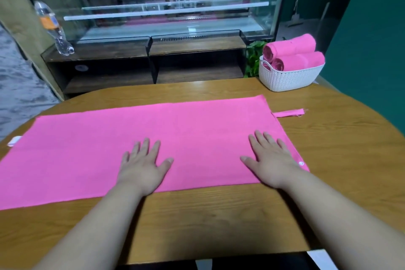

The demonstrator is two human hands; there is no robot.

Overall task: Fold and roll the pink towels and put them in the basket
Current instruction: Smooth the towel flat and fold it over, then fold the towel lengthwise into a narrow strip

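Hands (142,164) flat on towel (76,155), apparently near front edge.

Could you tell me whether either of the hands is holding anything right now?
Nothing is held: left hand and right hand rest flat, fingers straight, on the pink towel.

a bright pink towel (135,149) lies spread flat lengthwise across the wooden counter (219,221), a thin loop tab at its right edge. at the far right corner, a white woven basket (289,79) holds rolled pink towels (293,55).
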